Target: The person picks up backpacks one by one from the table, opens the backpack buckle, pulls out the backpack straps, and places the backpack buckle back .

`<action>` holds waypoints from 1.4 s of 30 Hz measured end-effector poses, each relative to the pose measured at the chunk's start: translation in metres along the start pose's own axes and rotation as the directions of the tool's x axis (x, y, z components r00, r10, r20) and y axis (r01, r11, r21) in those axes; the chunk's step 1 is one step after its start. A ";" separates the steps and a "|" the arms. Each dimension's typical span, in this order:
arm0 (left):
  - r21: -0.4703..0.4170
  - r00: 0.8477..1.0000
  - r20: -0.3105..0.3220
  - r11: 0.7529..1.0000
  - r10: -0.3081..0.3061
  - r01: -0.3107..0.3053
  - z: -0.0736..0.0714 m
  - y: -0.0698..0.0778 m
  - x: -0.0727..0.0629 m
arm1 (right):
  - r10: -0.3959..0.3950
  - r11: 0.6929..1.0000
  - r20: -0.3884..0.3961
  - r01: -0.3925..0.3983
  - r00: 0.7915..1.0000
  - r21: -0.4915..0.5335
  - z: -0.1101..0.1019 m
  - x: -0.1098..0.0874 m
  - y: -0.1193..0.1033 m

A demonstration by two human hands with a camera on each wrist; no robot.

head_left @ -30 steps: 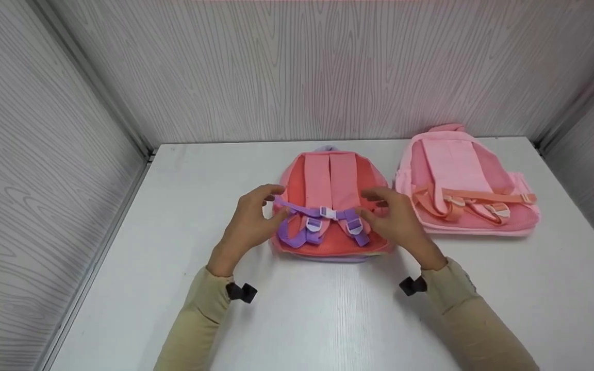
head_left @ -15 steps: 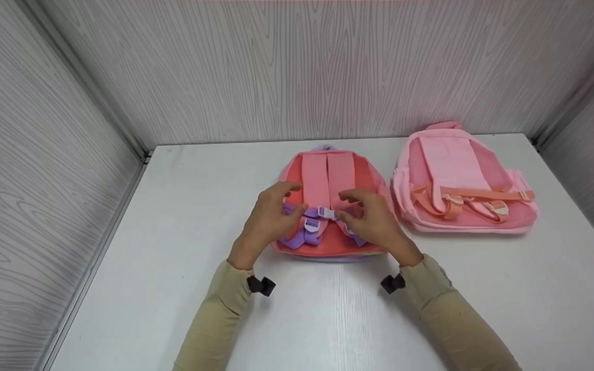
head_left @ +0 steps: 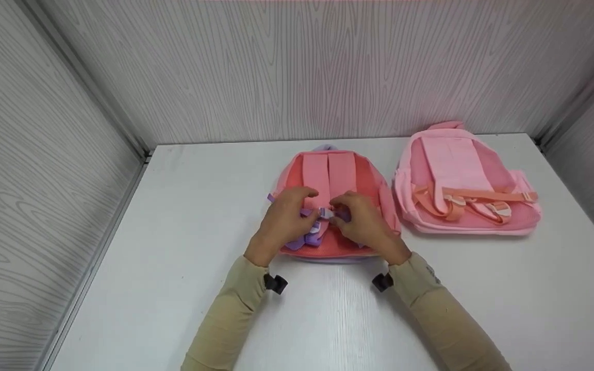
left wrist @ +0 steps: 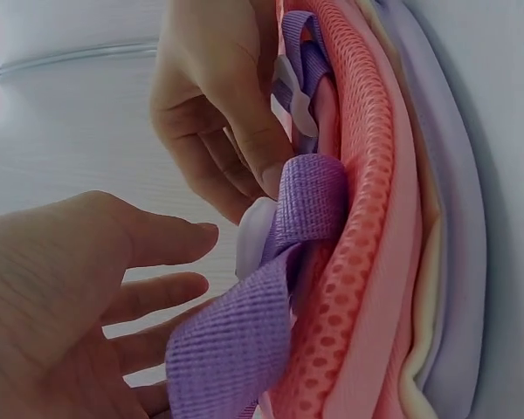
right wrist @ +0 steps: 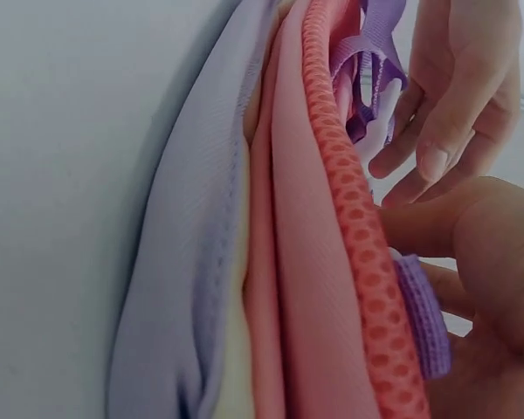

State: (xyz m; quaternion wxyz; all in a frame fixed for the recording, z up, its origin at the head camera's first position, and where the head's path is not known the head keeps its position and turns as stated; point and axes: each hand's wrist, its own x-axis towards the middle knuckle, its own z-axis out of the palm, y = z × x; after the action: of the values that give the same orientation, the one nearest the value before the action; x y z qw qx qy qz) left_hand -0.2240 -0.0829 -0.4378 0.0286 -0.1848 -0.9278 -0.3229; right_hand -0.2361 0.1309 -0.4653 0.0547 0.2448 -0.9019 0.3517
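Note:
A small coral-pink backpack (head_left: 341,242) lies with its mesh back and shoulder straps facing up, and purple webbing crosses it. My left hand (head_left: 285,217) hovers at the left side of the white buckle (head_left: 326,213), thumb and fingers parted; in the left wrist view its fingertips stand close to a purple strap (left wrist: 231,340). From the other side my right hand (head_left: 363,221) reaches the buckle, thumb and forefinger curved with a gap between them. The right wrist view has purple webbing (right wrist: 424,319) in front of that hand's fingers. The hands partly hide the adjusters.
To the right, another pink backpack (head_left: 454,159) with orange straps (head_left: 503,196) lies strap side up, close beside the first. Both lie on a white table (head_left: 214,206), backed by a wood-grain panel (head_left: 276,67). Side panels stand at left and right.
Both hands have moved inward from the bag's sides to the middle buckle, now only a small gap apart. The two backpacks stay about where they were.

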 end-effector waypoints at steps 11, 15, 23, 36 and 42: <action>0.060 1.000 0.025 0.998 -0.012 0.010 0.014 0.004 0.006 | -0.043 0.996 0.012 0.044 0.999 -0.075 0.007 0.000 0.003; 0.089 1.000 0.021 0.996 -0.015 0.013 0.015 0.005 0.006 | -0.045 0.996 0.012 0.045 0.999 -0.078 0.009 0.001 0.003; 0.059 1.000 0.021 0.998 -0.003 0.002 0.015 0.003 0.005 | -0.087 0.994 -0.020 0.085 0.996 -0.075 0.009 -0.001 0.002; -0.046 0.998 0.057 0.998 -0.028 0.031 0.012 0.002 0.008 | -0.054 0.998 -0.043 0.053 0.998 -0.021 -0.001 -0.004 0.002; -0.057 0.999 0.045 0.998 -0.024 0.026 0.010 -0.001 0.008 | -0.071 0.997 -0.049 0.072 0.996 0.013 -0.003 -0.002 0.003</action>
State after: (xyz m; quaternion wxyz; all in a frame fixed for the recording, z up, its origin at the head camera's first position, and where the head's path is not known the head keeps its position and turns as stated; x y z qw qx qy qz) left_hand -0.2307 -0.0748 -0.4445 -0.0014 -0.1810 -0.9208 -0.3455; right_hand -0.2358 0.1356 -0.4659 0.0872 0.2688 -0.8883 0.3620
